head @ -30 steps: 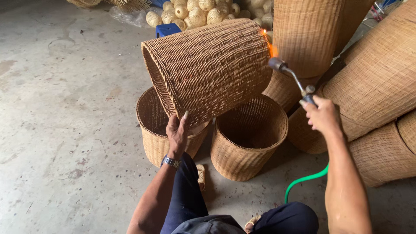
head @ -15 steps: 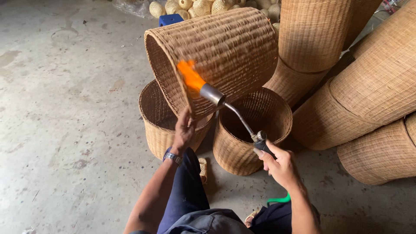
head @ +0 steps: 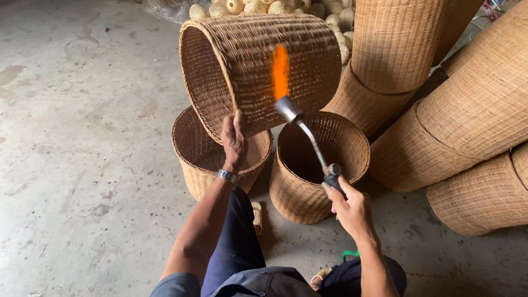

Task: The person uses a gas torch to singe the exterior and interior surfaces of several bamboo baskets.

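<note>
My left hand (head: 234,138) grips the rim of a tall woven wicker basket (head: 264,71), held tilted on its side with the open mouth facing left. My right hand (head: 349,206) holds a gas torch (head: 308,137) by its black handle. The torch's metal nozzle points up, and an orange flame (head: 280,71) licks the basket's outer wall. A wristwatch (head: 226,176) sits on my left wrist.
Two open round wicker baskets stand on the concrete floor below, one at left (head: 192,159) and one at right (head: 352,143). Large stacked wicker baskets (head: 467,121) fill the right side. Small woven balls (head: 264,7) lie at the back. A green hose (head: 350,255) shows by my knee.
The torch swung from the basket's far right end toward its near side. The flame now points upward against the outer wall. The basket tilted slightly in my left hand.
</note>
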